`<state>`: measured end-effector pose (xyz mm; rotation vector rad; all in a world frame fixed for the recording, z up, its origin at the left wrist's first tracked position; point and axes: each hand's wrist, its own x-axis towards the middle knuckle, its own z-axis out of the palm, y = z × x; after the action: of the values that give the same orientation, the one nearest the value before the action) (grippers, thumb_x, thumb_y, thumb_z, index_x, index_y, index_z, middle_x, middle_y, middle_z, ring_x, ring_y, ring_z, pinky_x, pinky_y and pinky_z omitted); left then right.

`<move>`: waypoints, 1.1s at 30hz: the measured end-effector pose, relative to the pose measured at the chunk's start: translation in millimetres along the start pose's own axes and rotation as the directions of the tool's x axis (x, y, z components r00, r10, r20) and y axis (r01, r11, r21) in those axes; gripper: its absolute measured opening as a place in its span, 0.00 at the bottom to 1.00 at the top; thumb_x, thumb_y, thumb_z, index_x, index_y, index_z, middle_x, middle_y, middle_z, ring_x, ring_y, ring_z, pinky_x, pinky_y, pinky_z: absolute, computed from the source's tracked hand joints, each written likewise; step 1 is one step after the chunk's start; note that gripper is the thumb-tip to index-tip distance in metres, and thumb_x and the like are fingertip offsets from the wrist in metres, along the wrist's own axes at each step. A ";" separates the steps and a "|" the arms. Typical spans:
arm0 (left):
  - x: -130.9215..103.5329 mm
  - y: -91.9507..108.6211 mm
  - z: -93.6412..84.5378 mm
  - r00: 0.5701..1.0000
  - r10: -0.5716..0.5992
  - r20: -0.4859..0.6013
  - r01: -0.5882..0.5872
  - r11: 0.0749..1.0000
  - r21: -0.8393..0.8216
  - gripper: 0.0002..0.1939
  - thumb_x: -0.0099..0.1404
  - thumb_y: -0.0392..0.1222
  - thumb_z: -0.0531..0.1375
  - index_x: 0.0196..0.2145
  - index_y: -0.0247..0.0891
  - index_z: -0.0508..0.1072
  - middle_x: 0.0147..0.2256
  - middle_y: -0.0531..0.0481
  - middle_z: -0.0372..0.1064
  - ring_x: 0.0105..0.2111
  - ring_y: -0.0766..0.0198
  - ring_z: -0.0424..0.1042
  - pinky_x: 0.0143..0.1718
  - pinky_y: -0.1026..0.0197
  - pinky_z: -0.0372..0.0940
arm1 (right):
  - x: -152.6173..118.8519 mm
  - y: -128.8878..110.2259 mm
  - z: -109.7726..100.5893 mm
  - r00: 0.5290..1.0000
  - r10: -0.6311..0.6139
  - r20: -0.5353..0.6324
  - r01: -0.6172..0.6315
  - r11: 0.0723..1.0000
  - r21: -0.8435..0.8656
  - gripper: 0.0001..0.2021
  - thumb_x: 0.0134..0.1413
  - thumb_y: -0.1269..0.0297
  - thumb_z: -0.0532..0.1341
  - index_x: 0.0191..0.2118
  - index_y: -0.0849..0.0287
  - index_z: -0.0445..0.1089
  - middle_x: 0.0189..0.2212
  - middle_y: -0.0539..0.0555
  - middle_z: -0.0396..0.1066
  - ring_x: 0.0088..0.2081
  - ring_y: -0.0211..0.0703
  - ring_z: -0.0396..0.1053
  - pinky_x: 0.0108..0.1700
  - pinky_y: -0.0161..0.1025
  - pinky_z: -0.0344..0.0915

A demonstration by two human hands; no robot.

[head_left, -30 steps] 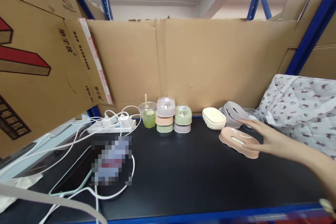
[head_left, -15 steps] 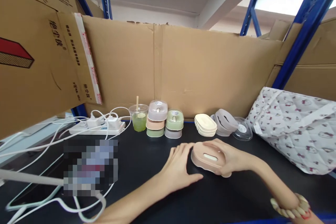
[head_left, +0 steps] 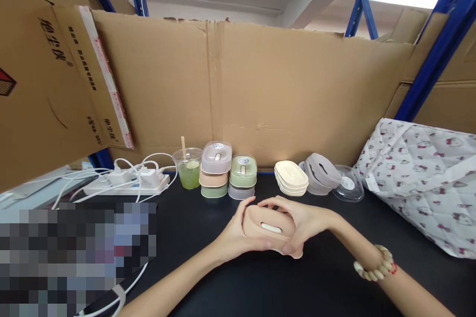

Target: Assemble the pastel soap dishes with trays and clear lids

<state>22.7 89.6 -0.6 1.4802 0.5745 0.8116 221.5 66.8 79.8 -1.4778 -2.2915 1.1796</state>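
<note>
A pink soap box (head_left: 256, 218), oval with a slot in its top and a white piece showing in the slot, is held tilted above the black table. My left hand (head_left: 234, 233) wraps its left end, thumb along the near side. On the other end, my right hand (head_left: 303, 220) grips with fingers over the far edge and thumb at the near corner. Behind them stand stacked cream trays (head_left: 292, 178) and grey slotted parts (head_left: 322, 173). A clear lid (head_left: 348, 185) lies beside the grey parts.
Stacked boxes in lilac (head_left: 216, 157), pink and green stand at the back, beside a green box (head_left: 243, 172) on a lilac one. Left of them are a drink cup (head_left: 189, 173) and a power strip (head_left: 126, 185) with cables. A quilted bag (head_left: 420, 178) stands right; cardboard (head_left: 278, 94) walls the back.
The pink soap box has moved left and tilted. My left hand, open beside it before, has closed around its left end. My right hand keeps its grip. The view has shifted slightly.
</note>
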 end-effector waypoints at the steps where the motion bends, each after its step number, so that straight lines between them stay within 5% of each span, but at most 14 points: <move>1: 0.0 -0.5 1.3 1.000 0.012 -0.025 -0.015 0.994 -0.104 0.51 0.41 0.48 0.70 0.58 0.42 0.47 0.54 0.39 0.60 0.53 0.52 0.64 0.54 0.47 0.59 | 1.5 1.4 2.9 1.000 -0.024 -0.015 0.024 0.999 0.027 0.47 0.25 0.59 0.69 0.59 0.54 0.54 0.54 0.54 0.53 0.56 0.41 0.56 0.61 0.42 0.56; 6: -3.1 0.4 6.6 0.977 -0.021 -0.212 -0.023 0.979 -0.203 0.55 0.42 0.52 0.70 0.60 0.45 0.43 0.55 0.39 0.60 0.53 0.50 0.64 0.54 0.48 0.60 | 3.6 8.3 25.9 0.982 -0.064 -0.178 0.104 0.969 0.226 0.46 0.30 0.56 0.69 0.59 0.54 0.50 0.56 0.56 0.50 0.56 0.41 0.56 0.58 0.41 0.60; 10: -8.7 8.5 11.7 0.983 -0.082 -0.166 0.036 0.965 -0.259 0.43 0.48 0.54 0.67 0.57 0.39 0.57 0.55 0.39 0.61 0.55 0.51 0.62 0.57 0.50 0.57 | 2.7 8.5 42.8 0.961 -0.055 -0.272 0.147 0.931 0.333 0.46 0.35 0.54 0.67 0.61 0.52 0.45 0.55 0.57 0.48 0.54 0.40 0.58 0.56 0.40 0.63; 14: -11.6 14.0 13.7 0.989 -0.103 -0.101 0.070 0.955 -0.289 0.43 0.46 0.57 0.67 0.56 0.36 0.62 0.51 0.38 0.66 0.54 0.47 0.63 0.55 0.48 0.58 | 2.2 6.0 50.4 0.963 -0.067 -0.259 0.164 0.913 0.374 0.45 0.37 0.55 0.66 0.62 0.51 0.44 0.57 0.56 0.46 0.55 0.40 0.57 0.57 0.41 0.61; 25: -16.9 25.8 23.5 0.959 -0.140 -0.246 0.053 0.942 -0.331 0.42 0.43 0.57 0.69 0.53 0.38 0.66 0.48 0.42 0.69 0.50 0.50 0.67 0.52 0.53 0.62 | 3.9 6.2 57.2 0.957 -0.068 -0.282 0.186 0.891 0.414 0.44 0.38 0.55 0.66 0.60 0.52 0.43 0.58 0.58 0.43 0.54 0.42 0.58 0.51 0.39 0.65; 33: -10.7 17.6 13.3 0.977 -0.144 -0.160 0.095 0.956 -0.278 0.42 0.45 0.59 0.66 0.55 0.37 0.63 0.51 0.40 0.66 0.52 0.51 0.65 0.53 0.55 0.60 | 7.9 9.8 60.4 0.958 -0.068 -0.280 0.195 0.868 0.456 0.43 0.41 0.51 0.64 0.60 0.52 0.43 0.56 0.58 0.47 0.53 0.41 0.60 0.48 0.36 0.66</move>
<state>24.2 71.5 15.8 1.1198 0.6541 0.8951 192.8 43.6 30.4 -1.1821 -1.7298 1.3060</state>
